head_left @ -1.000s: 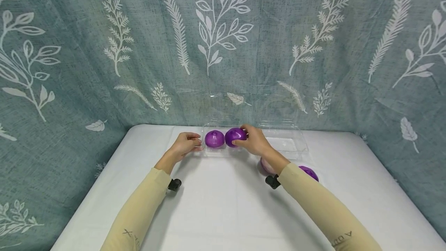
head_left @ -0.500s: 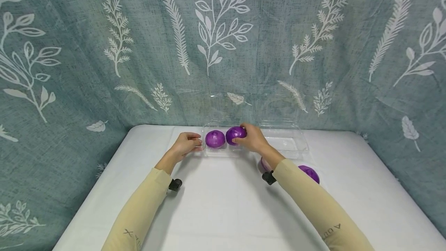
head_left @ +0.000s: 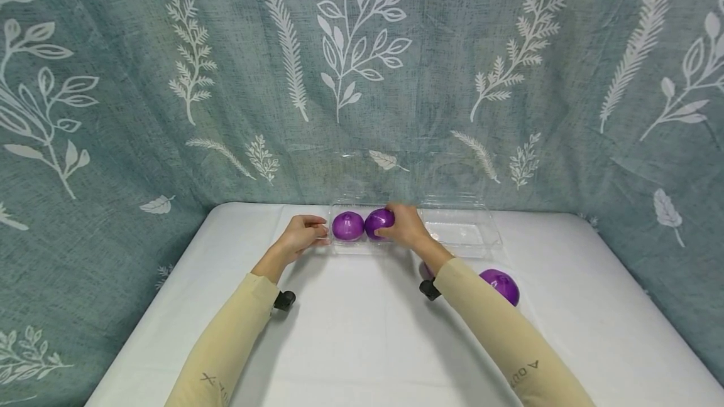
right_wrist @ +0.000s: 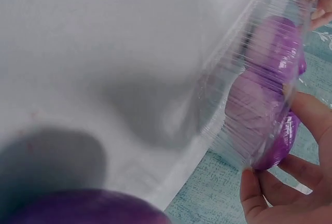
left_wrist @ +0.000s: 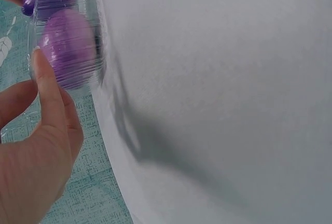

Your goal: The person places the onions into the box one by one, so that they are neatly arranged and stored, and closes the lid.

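A clear plastic container (head_left: 464, 234) lies along the table's far edge, its transparent lid apparently raised behind it. One glossy purple onion (head_left: 347, 226) sits in its left end. My left hand (head_left: 302, 235) pinches the container's left end wall between thumb and fingers. Just right of the first onion, my right hand (head_left: 404, 226) grips a second, darker purple onion (head_left: 378, 223) inside the container, thumb in front and fingers behind. Through the ribbed wall, both onions show side by side in the right wrist view, the gripped onion (right_wrist: 282, 143) nearer.
On the white table (head_left: 351, 331), another purple onion (head_left: 502, 286) lies partly behind my right sleeve. A paler onion (head_left: 425, 270) is mostly hidden by my right wrist. A teal leaf-patterned curtain (head_left: 226, 80) hangs right behind the container.
The second onion has gone slightly up, then back down and left against the first. My right hand and forearm have shifted left. My left hand has stayed put.
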